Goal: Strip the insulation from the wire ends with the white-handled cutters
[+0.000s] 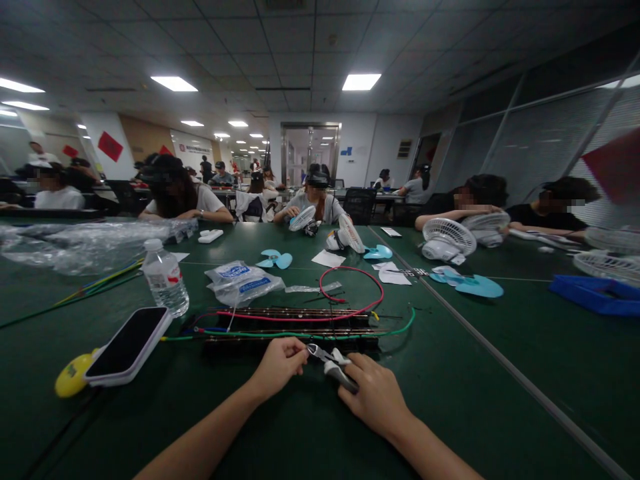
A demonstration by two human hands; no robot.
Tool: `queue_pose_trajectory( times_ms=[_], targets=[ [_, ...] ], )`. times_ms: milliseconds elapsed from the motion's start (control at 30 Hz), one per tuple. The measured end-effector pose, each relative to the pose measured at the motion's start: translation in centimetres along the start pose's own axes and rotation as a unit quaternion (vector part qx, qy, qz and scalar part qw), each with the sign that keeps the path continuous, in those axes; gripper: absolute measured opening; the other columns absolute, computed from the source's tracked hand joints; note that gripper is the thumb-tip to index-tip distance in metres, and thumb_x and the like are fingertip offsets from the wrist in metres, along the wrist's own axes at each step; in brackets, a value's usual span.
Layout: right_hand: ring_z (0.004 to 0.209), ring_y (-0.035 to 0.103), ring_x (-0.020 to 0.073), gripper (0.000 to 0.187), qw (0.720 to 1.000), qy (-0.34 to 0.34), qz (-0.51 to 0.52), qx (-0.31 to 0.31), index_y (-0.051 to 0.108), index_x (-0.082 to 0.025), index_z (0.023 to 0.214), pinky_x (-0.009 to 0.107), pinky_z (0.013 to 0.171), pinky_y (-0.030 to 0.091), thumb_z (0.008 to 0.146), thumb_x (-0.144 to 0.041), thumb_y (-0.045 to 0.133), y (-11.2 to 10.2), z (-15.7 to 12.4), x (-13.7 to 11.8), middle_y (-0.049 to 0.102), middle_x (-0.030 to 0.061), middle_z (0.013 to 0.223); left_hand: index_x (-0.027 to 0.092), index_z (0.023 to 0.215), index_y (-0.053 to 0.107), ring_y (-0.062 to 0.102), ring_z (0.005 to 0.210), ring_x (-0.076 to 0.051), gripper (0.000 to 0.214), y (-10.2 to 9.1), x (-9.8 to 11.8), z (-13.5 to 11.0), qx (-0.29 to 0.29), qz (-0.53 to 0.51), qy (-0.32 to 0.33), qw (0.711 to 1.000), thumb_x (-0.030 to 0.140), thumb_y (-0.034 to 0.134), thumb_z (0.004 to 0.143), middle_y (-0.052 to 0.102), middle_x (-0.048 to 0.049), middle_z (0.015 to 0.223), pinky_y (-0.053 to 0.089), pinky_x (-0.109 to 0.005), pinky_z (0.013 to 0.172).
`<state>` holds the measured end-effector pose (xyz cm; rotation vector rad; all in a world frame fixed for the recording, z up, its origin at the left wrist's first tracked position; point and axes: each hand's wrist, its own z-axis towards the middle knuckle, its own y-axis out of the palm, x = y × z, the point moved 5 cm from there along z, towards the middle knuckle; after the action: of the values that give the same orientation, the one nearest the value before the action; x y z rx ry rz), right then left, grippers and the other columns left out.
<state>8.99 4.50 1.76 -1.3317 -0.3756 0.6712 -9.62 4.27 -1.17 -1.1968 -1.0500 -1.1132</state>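
Observation:
My right hand [376,395] is wrapped round a pair of cutting pliers [342,377] with grey and white handles, jaws pointing left. Close to the jaw tips, my left hand [281,368] is closed in a pinch; what lies between its fingers is too small to make out. Just beyond both hands lies a long black assembly with copper-coloured bars [295,338]. A green wire [400,328] runs along it and curls up at the right end. A red wire [383,293] lies over the assembly and loops above it.
On the left are a phone [131,343], a yellow object [74,377], a water bottle [165,279] and clear plastic wrap [90,243]. Beyond the assembly lie a plastic bag [243,283] and blue fan blades [275,259]. White fans [449,240] and co-workers line the far side.

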Motion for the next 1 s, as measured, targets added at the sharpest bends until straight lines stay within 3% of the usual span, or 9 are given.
queue_pose_trajectory(
  times_ms=[400,1000],
  targets=[
    [0.096,0.048,0.0207,0.019,0.998,-0.03,0.048,0.014,0.061,-0.021,0.09,0.033,0.085,0.038,0.072,-0.023,0.054,-0.11,0.13,0.19,0.054,0.0064,0.108,0.012,0.069,0.062,0.057,0.052,-0.013,0.018,0.21,-0.26,0.21,-0.007,-0.02,0.002,1.0,0.03,0.062,0.071,0.062,-0.0022,0.061,0.044,-0.024,0.051],
    [0.088,0.058,0.0181,0.019,1.0,0.009,-0.011,-0.005,0.065,-0.022,0.085,0.026,0.076,0.042,0.076,-0.028,0.05,0.26,0.21,-0.04,0.064,0.0047,0.099,0.012,0.071,0.061,0.057,0.052,-0.013,0.023,0.15,0.05,0.08,-0.011,-0.018,0.005,1.0,0.035,0.062,0.072,0.062,-0.0021,0.063,0.043,-0.024,0.051]
  ],
)
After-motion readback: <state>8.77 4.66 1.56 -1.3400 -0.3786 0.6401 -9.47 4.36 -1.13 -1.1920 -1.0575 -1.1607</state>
